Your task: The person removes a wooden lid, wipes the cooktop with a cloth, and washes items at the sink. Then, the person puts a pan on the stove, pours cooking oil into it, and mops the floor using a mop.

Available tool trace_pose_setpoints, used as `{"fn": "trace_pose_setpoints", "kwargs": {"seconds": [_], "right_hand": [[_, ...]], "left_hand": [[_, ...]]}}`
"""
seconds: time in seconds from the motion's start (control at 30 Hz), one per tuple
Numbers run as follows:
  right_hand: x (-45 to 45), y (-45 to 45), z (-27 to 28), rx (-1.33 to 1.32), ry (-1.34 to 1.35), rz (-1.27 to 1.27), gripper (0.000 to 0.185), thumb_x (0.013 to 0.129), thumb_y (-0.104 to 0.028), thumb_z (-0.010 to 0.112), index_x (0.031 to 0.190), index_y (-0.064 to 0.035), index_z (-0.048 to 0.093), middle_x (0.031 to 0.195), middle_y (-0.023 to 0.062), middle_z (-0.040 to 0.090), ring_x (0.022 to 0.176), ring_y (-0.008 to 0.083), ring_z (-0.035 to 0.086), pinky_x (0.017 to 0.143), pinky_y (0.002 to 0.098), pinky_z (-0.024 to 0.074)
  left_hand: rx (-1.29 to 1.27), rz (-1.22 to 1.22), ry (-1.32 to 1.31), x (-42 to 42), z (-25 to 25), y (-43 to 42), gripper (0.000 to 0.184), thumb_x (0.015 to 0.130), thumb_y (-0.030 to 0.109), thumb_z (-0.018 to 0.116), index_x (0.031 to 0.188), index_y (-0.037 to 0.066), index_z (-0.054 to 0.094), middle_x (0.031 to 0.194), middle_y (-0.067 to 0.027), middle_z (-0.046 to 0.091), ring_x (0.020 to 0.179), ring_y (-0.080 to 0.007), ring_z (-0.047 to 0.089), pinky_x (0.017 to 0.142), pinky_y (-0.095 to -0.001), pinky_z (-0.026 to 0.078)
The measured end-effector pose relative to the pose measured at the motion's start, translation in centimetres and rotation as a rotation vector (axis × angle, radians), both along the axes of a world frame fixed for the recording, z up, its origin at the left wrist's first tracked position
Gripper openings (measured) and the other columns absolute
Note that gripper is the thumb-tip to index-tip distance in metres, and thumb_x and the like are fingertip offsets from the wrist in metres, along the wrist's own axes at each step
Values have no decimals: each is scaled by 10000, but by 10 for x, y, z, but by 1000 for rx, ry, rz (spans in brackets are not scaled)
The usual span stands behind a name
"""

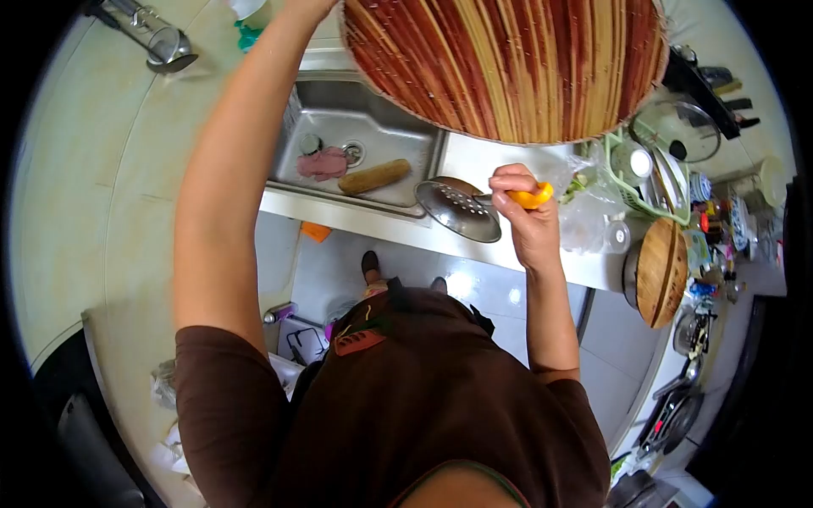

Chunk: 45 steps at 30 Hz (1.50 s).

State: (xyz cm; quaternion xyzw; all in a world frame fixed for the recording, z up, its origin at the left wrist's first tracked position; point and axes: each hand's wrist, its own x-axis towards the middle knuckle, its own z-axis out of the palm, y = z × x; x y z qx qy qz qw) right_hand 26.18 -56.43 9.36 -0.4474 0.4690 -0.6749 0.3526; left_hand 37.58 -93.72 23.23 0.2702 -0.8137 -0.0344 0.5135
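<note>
In my right hand (522, 212) is a metal skimmer (461, 210) with a perforated bowl and an orange handle; my fingers are wrapped round the handle. The bowl hangs over the counter edge, just right of the sink. My left arm reaches up to the top edge of the view, where only the wrist and a bit of my left hand (315, 5) show. That hand is beside the rim of a large round woven panel (508, 68) with red and yellow strips. Its fingers are out of sight, so their grip on the panel cannot be made out.
A steel sink (398, 127) holds a pink cloth (323, 163) and a long brown loofah-like piece (374, 176). Plastic bags (584, 207) lie on the counter. A green dish rack (622, 182), a glass lid (690, 127) and a round wooden board (662, 271) stand to the right.
</note>
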Motion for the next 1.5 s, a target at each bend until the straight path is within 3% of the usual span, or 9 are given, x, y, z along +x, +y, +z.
{"fn": "trace_pose_setpoints", "kwargs": {"seconds": [0.07, 0.17, 0.37, 0.63, 0.8, 0.93, 1.17, 1.3, 1.5], "right_hand": [[5, -6, 2, 10, -33, 6, 155, 837, 29, 594, 972, -4, 663, 990, 45, 543, 844, 103, 516, 745, 225, 413], [11, -17, 5, -3, -4, 0, 152, 831, 23, 602, 968, -3, 662, 997, 54, 542, 856, 110, 516, 744, 227, 414], [32, -42, 21, -6, -8, 38, 163, 809, 31, 613, 961, -7, 661, 1021, 66, 537, 894, 125, 513, 760, 237, 407], [90, -109, 52, -32, 55, 192, 164, 862, -42, 594, 1020, -18, 628, 1010, 55, 531, 872, 104, 488, 755, 226, 395], [161, -162, 89, 0, -43, 263, 213, 889, -82, 589, 1090, -18, 616, 991, 16, 542, 910, 98, 505, 813, 239, 403], [214, -210, 110, -14, -165, 351, 241, 889, -105, 603, 1114, -17, 604, 939, -3, 554, 870, 67, 492, 801, 228, 396], [285, -272, 140, -118, -295, 563, 399, 889, -101, 599, 1263, 3, 509, 1074, 46, 570, 996, 130, 510, 910, 276, 388], [298, -295, 122, -260, 148, 287, 485, 885, -85, 592, 1343, -30, 440, 1187, 44, 518, 1099, 139, 478, 966, 307, 381], [302, -293, 77, -104, 120, 415, 310, 857, -99, 609, 1162, -42, 590, 1225, 73, 483, 1024, 153, 514, 903, 269, 420]], "left_hand": [[209, 41, 32, 29, -20, 5, 625, 855, 433, 617, 1318, 34, 482, 1405, -208, 402, 1317, -343, 357, 1096, -393, 281], [432, -20, 218, 65, -80, -26, 518, 836, 376, 677, 1203, 21, 584, 1007, -89, 623, 894, -172, 549, 800, -286, 436], [785, 142, 45, 106, -146, 4, 546, 845, 323, 651, 1285, 28, 519, 1204, -157, 583, 1070, -227, 552, 925, -334, 422], [732, -529, -237, 179, -180, 105, 518, 862, 334, 648, 1281, 56, 521, 1147, -172, 595, 1081, -254, 564, 941, -372, 425], [581, -569, -163, 207, -136, 143, 557, 838, 269, 657, 1286, 2, 461, 1178, -190, 561, 1116, -324, 532, 956, -390, 407], [564, -186, -56, 241, -120, 136, 339, 871, 124, 596, 1178, 2, 519, 996, -174, 599, 926, -295, 598, 820, -352, 455], [711, -340, 298, 298, -87, 80, 208, 915, 110, 536, 1095, 7, 529, 851, -83, 603, 800, -169, 598, 779, -300, 460], [631, -113, 539, 334, -29, 41, 183, 937, 129, 503, 1081, 21, 534, 785, -59, 589, 752, -116, 574, 726, -269, 456], [358, 498, 312, 380, 64, -82, 209, 917, 228, 528, 1007, 50, 588, 757, -71, 636, 718, -164, 627, 633, -324, 482]]}}
